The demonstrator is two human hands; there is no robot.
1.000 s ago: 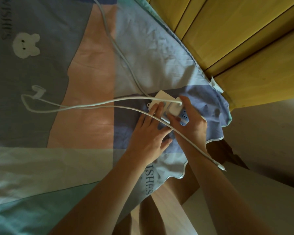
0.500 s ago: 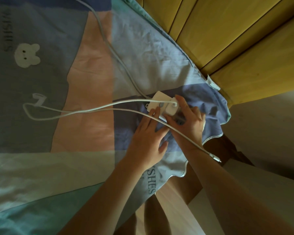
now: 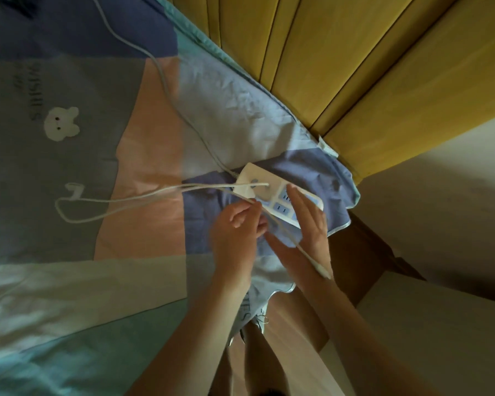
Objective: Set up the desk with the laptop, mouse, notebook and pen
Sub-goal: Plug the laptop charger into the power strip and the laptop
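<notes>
I am bent over a big bed sheet (image 3: 143, 144) with blocks of blue, pink and green and a small white bear on it. A yellow wooden wall (image 3: 355, 67) stands just beside the bed. I see no desk, no laptop, no mouse, no notebook and no pen here, so I think I am on a side step: getting the power ready for the laptop.

A white power strip (image 3: 272, 192) with blue sockets lies on the sheet near the corner. Its thick cord (image 3: 166, 90) runs away up the bed. A thin white cable (image 3: 143, 205) loops out to the left and comes back across the strip.

My right hand (image 3: 312, 224) lies flat and open, its fingers touching the blue sockets and holding nothing. My left hand (image 3: 237, 227) is just beside the strip, fingers curled shut, pinching the thin cable. The cable's free end (image 3: 322, 270) lies over my right wrist.

Next, I think I should gather the cable, lift the strip and carry both to the desk. The loop may snag, so I should pull slowly.
</notes>
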